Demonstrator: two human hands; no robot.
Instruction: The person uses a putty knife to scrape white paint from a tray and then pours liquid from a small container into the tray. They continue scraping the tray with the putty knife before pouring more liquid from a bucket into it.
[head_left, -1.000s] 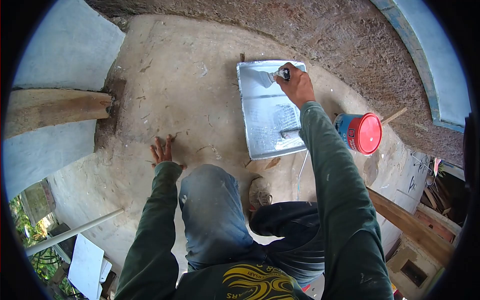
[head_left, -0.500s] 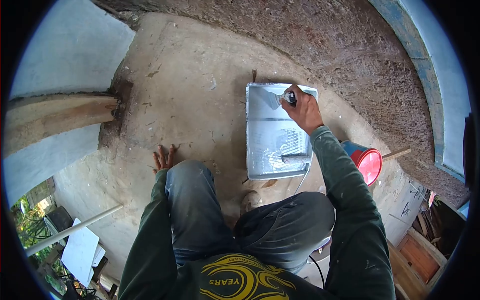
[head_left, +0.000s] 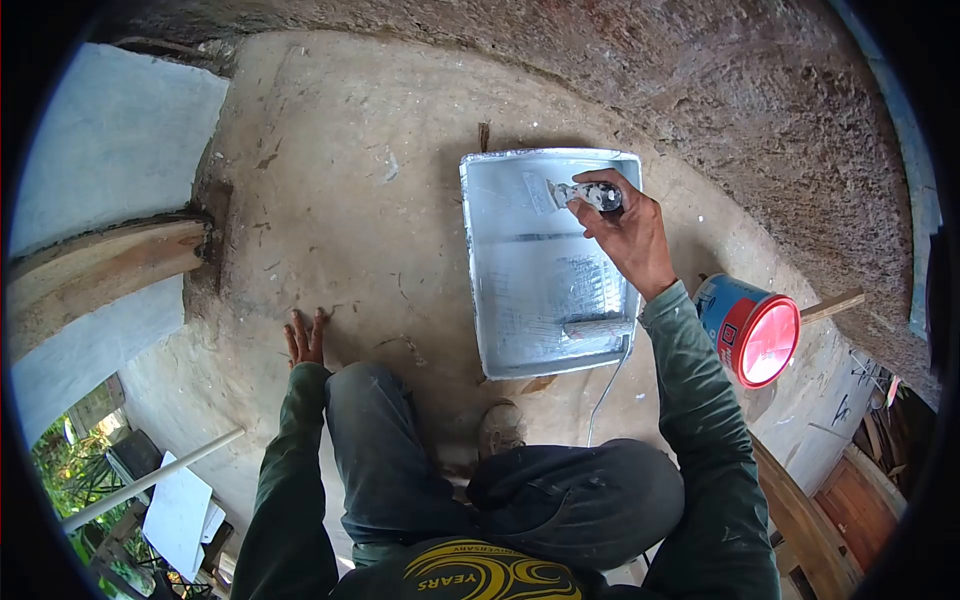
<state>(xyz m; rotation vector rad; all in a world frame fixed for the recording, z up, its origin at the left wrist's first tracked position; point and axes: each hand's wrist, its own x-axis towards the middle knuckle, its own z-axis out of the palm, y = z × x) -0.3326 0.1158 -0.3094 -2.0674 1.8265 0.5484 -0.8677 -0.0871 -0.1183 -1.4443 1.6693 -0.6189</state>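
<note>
My right hand (head_left: 637,235) is closed around the paint-spattered handle of a putty knife (head_left: 590,195). Its thin, pale blade points left, over the upper part of a paint tray (head_left: 476,265); whether it touches the tray cannot be made out. The tray is wet with whitish paint. Inside its lower end lies a paint roller (head_left: 597,329), its wire handle hanging over the edge. My left hand (head_left: 306,340) rests on the concrete floor beside my knee, fingers spread, holding nothing.
A blue and red paint bucket (head_left: 745,325) lies tilted right of the tray, with a wooden stick (head_left: 833,304) behind it. A rough wall (head_left: 740,130) curves along the upper right. At left are a wooden beam (head_left: 110,268) and a pale pole (head_left: 150,480).
The view has shifted, and the tray appears larger and slightly further left. My right hand has turned, showing more of the handle and bringing the blade inward from the tray's upper left part.
</note>
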